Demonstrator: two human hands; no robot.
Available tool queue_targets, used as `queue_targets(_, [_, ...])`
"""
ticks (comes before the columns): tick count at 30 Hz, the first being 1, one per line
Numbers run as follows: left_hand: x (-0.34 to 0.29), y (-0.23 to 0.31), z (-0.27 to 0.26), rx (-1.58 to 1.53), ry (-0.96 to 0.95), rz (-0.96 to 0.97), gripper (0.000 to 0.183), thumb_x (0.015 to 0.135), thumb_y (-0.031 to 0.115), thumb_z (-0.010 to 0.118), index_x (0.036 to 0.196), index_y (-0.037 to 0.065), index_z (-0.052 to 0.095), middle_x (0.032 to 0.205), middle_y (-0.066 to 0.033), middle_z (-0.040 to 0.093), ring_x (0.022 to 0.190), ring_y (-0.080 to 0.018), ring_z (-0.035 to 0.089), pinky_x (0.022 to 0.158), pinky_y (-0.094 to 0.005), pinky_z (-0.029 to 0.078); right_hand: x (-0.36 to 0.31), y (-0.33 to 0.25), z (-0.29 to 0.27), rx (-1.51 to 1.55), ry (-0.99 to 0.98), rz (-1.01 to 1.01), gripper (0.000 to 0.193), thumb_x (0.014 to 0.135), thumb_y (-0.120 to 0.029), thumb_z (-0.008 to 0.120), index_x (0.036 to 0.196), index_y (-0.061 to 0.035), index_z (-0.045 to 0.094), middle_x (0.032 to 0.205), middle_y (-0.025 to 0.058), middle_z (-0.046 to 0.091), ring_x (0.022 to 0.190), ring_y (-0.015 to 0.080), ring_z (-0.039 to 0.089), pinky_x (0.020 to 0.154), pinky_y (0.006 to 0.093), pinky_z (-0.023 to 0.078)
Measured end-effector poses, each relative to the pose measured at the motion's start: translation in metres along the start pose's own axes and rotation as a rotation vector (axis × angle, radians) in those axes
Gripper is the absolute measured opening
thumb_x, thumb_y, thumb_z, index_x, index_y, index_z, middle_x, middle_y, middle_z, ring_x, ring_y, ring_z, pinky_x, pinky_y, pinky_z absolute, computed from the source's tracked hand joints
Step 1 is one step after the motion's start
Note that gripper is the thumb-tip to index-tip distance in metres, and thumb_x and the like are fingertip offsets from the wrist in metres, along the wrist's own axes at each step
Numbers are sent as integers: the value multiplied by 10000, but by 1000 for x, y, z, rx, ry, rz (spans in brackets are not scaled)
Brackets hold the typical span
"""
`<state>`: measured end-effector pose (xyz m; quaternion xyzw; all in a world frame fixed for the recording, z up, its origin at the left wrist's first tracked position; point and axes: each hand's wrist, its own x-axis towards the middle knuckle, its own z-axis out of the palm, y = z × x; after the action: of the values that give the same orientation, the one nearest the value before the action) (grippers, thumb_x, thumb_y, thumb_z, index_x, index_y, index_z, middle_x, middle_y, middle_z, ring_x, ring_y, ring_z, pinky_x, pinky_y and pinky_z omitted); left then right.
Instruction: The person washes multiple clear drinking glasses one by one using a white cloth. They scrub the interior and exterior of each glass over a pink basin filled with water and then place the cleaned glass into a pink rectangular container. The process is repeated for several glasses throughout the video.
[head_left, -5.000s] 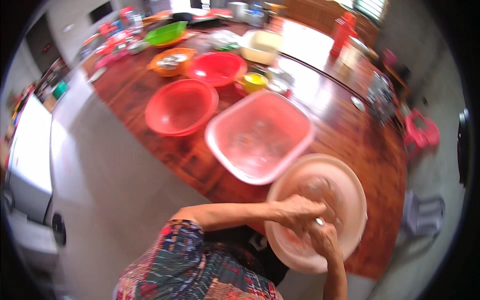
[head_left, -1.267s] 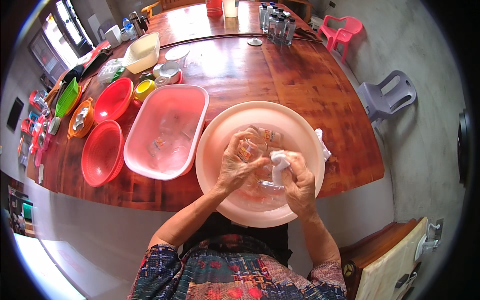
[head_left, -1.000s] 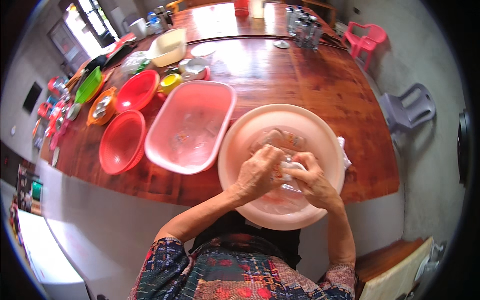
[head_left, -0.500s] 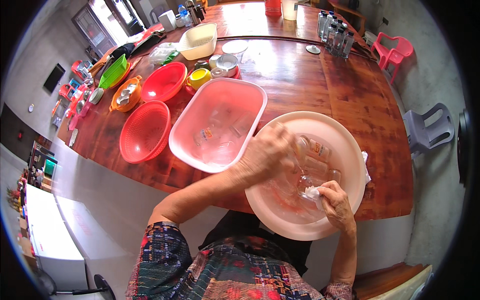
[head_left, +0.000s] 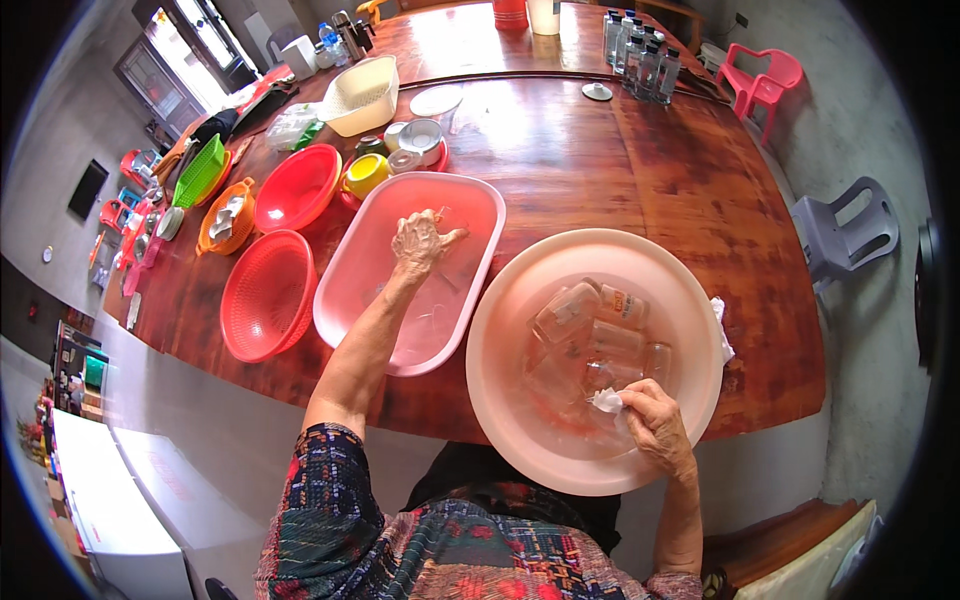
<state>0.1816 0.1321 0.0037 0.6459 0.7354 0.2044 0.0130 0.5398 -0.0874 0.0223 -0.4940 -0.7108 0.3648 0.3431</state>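
My left hand (head_left: pixel 425 243) reaches down into the pink rectangular tub (head_left: pixel 330 300). Its thumb is spread away from bent fingers, above clear glassware (head_left: pixel 440 318) that is hard to make out. No firm hold on a glass shows. Over the near right part of the round pale pink basin (head_left: pixel 500 420), my right hand (head_left: pixel 655 425) is closed on a crumpled white cloth (head_left: pixel 607 401). Several clear glass jars (head_left: pixel 617 340) lie in the basin, one with an orange label (head_left: pixel 623 303). Beside them a tilted glass jar (head_left: pixel 567 312) rests towards the left.
Left of the tub stand a red mesh basket (head_left: pixel 268 300), a red bowl (head_left: pixel 298 190) and an orange basket (head_left: pixel 228 215). Behind it are a yellow cup (head_left: pixel 366 176) and a cream basket (head_left: pixel 360 95). Several clear bottles (head_left: pixel 640 65) stand far right. White tissue (head_left: pixel 722 330) lies beside the basin.
My left hand has moved from over the round basin leftward and away into the pink tub. My right hand stays at the basin with the white cloth. The view has shifted slightly.
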Motion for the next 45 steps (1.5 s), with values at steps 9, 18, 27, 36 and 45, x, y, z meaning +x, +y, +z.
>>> queue_targets(9, [8,0,27,121,-42,-27,622,684,580,681,988,40,631,1118,-189,503,1090,-371,475,832,-505,463,-1,-2,-1,-5,11,25,192,766,77,541,936,16,607,908,138,570,801,269,599,702,322,479])
queue_targets(18, [4,-11,30,53,-50,24,581,735,388,705,1152,32,513,1088,-227,499,1038,-423,505,844,-482,456,3,-7,0,-37,10,-22,168,791,44,560,941,-1,619,886,127,557,790,278,598,700,346,479])
queue_targets(27, [-97,81,-59,-194,37,637,242,792,240,660,861,11,621,881,-149,577,850,-288,587,668,-372,500,7,-31,37,-555,-377,-161,119,792,-86,507,845,4,565,947,145,529,902,286,568,742,399,507])
queue_targets(36, [-165,108,-22,-40,-747,396,337,814,240,634,1021,-2,524,884,-212,620,863,-353,606,774,-462,460,8,-12,46,-550,-740,-23,168,797,-147,511,832,-28,624,964,155,565,927,327,570,802,423,472])
queue_targets(45, [-150,102,-23,-567,-982,253,198,767,126,662,894,-23,630,801,-85,645,749,-150,608,684,-296,483,18,-38,16,-52,96,-152,203,778,-2,571,979,2,602,964,198,581,927,334,586,819,406,477])
